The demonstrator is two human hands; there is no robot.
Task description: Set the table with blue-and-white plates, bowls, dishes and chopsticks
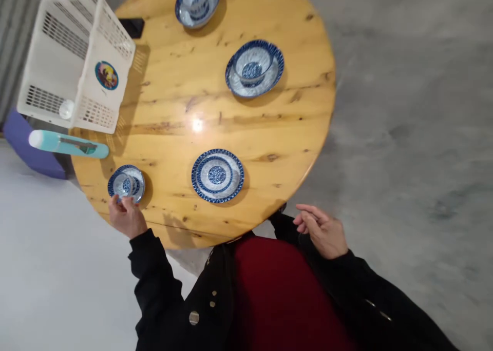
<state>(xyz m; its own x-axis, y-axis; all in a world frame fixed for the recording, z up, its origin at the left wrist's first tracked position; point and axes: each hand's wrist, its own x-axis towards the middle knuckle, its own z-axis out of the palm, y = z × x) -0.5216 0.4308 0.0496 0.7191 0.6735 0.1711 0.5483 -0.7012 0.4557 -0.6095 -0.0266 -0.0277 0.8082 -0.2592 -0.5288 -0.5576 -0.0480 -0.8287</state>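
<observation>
At the table's near left, the fingers of my left hand (128, 216) are closed at the near rim of a small clear glass bowl (124, 182). This bowl sits in a blue-and-white saucer-like dish (140, 188), and the fingers partly cover its near edge. My right hand (321, 232) hangs beyond the table's near right edge, empty, with its index finger stretched and the others loosely bent. Between the two hands, nearer the left, lies a round blue-and-white patterned plate (217, 175) with concentric rings.
Further back, a glass bowl (252, 63) sits on a blue-rimmed plate (242, 90), and another bowl-and-plate set (197, 4) is at the far edge. A white plastic basket (87, 69), a turquoise bottle-like object (69, 143) and a dark object (133, 27) line the left of the round wooden table (173, 102).
</observation>
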